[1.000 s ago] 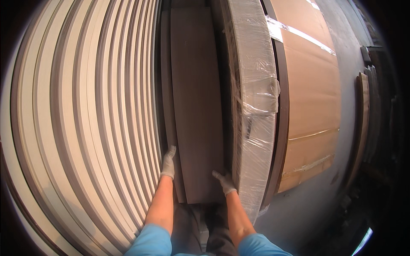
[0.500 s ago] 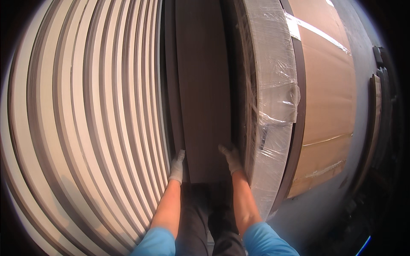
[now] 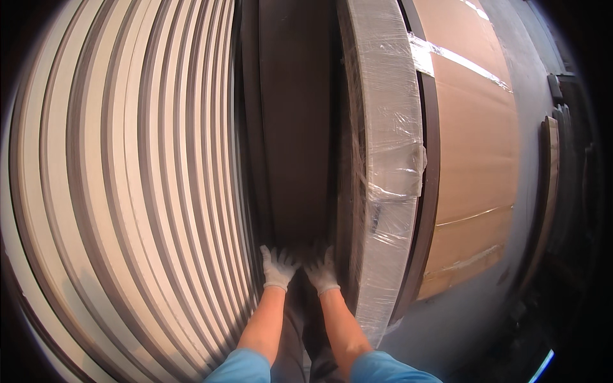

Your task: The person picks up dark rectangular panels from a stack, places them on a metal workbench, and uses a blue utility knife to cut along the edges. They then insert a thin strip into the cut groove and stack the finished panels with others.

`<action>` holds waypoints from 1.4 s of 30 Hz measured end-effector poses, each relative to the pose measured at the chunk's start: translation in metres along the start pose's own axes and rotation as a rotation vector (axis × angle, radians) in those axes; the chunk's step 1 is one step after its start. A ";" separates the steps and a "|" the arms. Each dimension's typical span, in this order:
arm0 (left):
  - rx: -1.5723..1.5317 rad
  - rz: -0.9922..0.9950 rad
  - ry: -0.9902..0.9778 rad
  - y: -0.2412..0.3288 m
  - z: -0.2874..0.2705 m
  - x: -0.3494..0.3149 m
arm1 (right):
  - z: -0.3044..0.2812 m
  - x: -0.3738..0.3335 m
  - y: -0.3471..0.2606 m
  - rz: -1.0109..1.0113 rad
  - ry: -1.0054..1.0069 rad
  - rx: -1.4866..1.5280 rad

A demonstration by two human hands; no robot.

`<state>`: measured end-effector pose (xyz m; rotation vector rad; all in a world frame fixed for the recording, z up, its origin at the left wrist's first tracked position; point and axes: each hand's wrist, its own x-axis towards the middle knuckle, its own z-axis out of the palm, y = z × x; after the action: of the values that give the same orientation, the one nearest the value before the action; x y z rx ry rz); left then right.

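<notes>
A long dark brown panel (image 3: 300, 140) lies in the narrow gap in front of me, its near end in shadow. At that end, my left hand (image 3: 278, 268), in a pale work glove, has its fingers spread and its thumb apart. My right hand (image 3: 322, 271), gloved the same way, is close beside it with the thumb raised and fingers outstretched. Both hands appear to touch the near end of the panel, though shadow hides the exact contact. Neither hand is wrapped round anything.
On the left stand many cream boards (image 3: 121, 191) with brown edges, close to my left arm. A plastic-wrapped stack (image 3: 389, 159) borders the gap on the right. Beyond it are a cardboard-covered panel (image 3: 472, 166), grey floor (image 3: 440, 325) and leaning strips (image 3: 549, 166).
My hands have come off the panel's two long sides and closer together at its near end. The panel's near end now sits farther from me. The view has shifted slightly.
</notes>
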<state>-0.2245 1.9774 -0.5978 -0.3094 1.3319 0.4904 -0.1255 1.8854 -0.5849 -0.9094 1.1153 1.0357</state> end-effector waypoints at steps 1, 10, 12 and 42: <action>-0.062 0.046 0.006 0.006 0.012 0.009 | 0.007 0.017 -0.006 -0.083 0.051 -0.024; 0.401 0.125 0.351 0.047 0.020 0.046 | 0.044 0.052 -0.043 -0.337 0.228 -0.924; 0.372 0.115 0.409 0.040 0.005 0.051 | 0.026 0.048 -0.031 -0.227 0.343 -0.784; -0.044 0.112 -0.037 0.025 0.026 -0.003 | 0.009 0.027 -0.020 -0.077 -0.086 0.112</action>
<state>-0.2157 2.0108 -0.5874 -0.2617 1.3083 0.6176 -0.1011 1.8939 -0.6085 -0.8047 1.0478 0.9321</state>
